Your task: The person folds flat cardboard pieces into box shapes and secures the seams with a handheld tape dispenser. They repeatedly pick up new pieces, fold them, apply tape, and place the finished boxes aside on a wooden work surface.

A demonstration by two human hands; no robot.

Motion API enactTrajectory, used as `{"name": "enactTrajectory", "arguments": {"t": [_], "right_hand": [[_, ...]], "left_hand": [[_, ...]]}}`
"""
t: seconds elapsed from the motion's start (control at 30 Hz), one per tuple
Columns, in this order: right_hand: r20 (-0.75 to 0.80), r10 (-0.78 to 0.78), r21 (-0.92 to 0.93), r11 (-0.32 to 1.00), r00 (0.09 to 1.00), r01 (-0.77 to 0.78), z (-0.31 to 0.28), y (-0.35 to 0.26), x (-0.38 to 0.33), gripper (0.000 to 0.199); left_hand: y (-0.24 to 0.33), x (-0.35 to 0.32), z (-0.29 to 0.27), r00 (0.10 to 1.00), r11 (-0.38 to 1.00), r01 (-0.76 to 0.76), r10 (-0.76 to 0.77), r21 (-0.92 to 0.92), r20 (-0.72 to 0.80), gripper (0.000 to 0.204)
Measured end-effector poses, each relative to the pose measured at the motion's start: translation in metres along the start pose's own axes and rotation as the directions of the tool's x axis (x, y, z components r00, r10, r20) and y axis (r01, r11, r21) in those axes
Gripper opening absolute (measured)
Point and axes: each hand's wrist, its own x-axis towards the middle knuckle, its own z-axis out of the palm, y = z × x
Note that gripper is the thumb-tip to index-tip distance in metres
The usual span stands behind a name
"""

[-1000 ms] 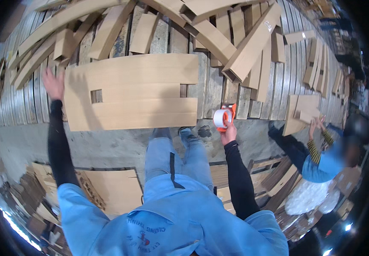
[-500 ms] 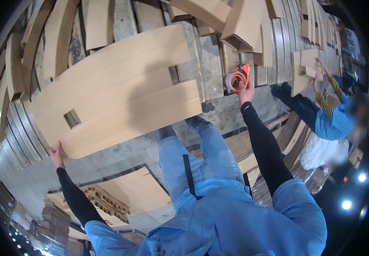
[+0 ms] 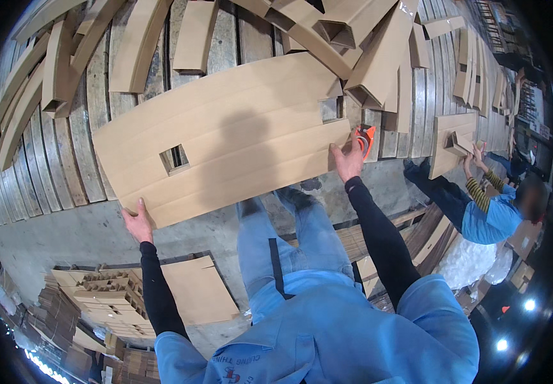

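Since the earlier frame, the right hand (image 3: 349,161) has come to the near right corner of the cardboard sheet (image 3: 238,144), which lies at the near edge of the slatted table (image 3: 65,168). Its fingers are partly bent beside the orange tape dispenser (image 3: 367,141). The left hand (image 3: 137,224), half open, touches the near left corner. Whether either hand grips, I cannot tell.

One flat cardboard sheet (image 3: 244,160), pierced by two rectangular cut-outs (image 3: 174,159), is counted, with one left hand (image 3: 138,224), one right hand (image 3: 350,161) and one orange tape dispenser (image 3: 367,142). Two striped sleeves (image 3: 479,197) are seen. Cardboard tubes (image 3: 196,38) are too overlapped to be counted.
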Motion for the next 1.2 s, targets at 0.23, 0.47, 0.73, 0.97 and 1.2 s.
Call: {"name": "enactTrajectory", "arguments": {"t": [0.23, 0.47, 0.73, 0.97, 1.2], "right_hand": [[0.196, -0.200, -0.187, 0.953, 0.960, 0.237, -0.072, -0.017, -0.022, 0.090], [0.598, -0.640, -0.136, 0.513, 0.483, 0.848, -0.067, -0.114, -0.095, 0.072], [0.708, -0.606, 0.014, 0.526, 0.364, 0.850, -0.012, -0.147, -0.030, 0.016], [0.897, -0.383, 0.059, 0.597, 0.219, 0.800, 0.031, -0.115, 0.000, 0.036], [0.994, -0.025, 0.083, 0.783, -0.102, 0.617, 0.043, -0.178, 0.070, 0.055]], "left_hand": [[0.074, -0.005, -0.079, 0.999, 0.968, 0.009, -0.019, 0.252, 0.038, 0.071], [0.057, 0.036, -0.113, 0.872, 0.978, 0.044, -0.138, 0.205, 0.471, 0.074], [0.138, -0.039, -0.057, 0.662, 0.631, -0.749, 0.705, 0.202, 0.255, 0.061], [0.213, -0.139, 0.051, 0.436, 0.714, -0.681, 0.218, 0.162, 0.873, 0.034], [0.210, -0.144, 0.042, 0.376, 0.384, -0.923, 0.875, 0.035, 0.306, 0.026]]}}
